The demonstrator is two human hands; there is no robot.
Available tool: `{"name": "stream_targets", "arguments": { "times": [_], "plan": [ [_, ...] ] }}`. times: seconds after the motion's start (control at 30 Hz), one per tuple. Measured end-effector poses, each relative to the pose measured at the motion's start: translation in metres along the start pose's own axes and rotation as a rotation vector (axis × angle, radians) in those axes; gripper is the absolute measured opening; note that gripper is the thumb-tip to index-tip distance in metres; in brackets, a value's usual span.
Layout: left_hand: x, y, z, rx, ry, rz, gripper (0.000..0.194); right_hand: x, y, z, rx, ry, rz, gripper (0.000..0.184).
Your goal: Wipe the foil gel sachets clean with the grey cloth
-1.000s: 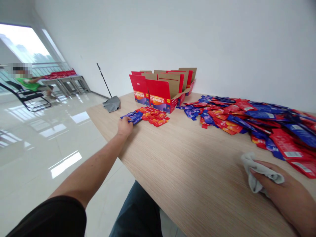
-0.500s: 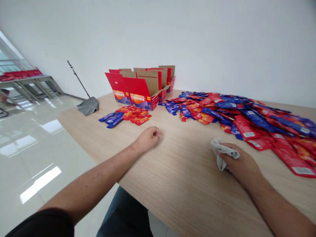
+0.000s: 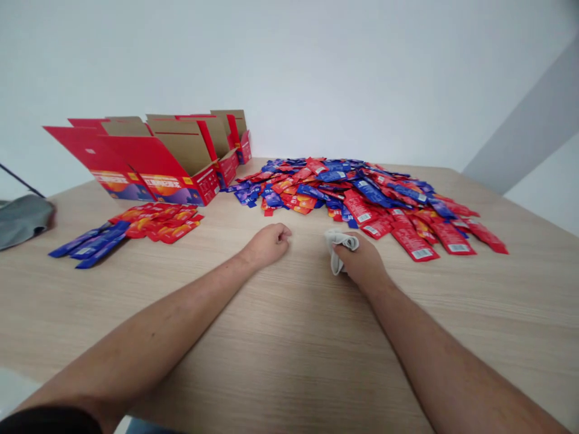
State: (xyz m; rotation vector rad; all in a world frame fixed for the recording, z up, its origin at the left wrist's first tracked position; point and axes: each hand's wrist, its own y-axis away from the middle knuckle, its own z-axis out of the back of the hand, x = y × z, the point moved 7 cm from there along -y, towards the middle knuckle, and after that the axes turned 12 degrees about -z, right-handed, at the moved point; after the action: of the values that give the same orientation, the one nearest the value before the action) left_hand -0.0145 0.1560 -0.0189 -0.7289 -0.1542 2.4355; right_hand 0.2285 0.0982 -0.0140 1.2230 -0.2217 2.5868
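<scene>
Left hand (image 3: 271,246): grip curled together, seemingly empty
Right hand (image 3: 364,264): grip clamped on cloth (image 3: 335,247), over desk (image 3: 280,343)
Laid-out pouches (image 3: 156,228): small batch done, near open boxes (image 3: 167,187)
Pouch heap (image 3: 344,187): loose, seemingly the bulk left

A plain workroom, judging by open red cartons (image 3: 169,188) and heaped sachets (image 3: 368,193) on a wood-grain table (image 3: 298,337)

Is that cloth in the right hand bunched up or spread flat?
Bunched up: the pale cloth shows crumpled folds, gathered in the grip of the right hand.
</scene>
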Motion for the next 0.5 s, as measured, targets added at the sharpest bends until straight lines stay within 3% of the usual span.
{"name": "stream_targets", "arguments": {
  "times": [0.5],
  "plan": [
    [-0.001, -0.108, -0.028, 0.028, -0.52, -0.107, 0.037, 0.006, 0.005, -0.006, 0.018, -0.027, -0.002, 0.012]
  ]
}}
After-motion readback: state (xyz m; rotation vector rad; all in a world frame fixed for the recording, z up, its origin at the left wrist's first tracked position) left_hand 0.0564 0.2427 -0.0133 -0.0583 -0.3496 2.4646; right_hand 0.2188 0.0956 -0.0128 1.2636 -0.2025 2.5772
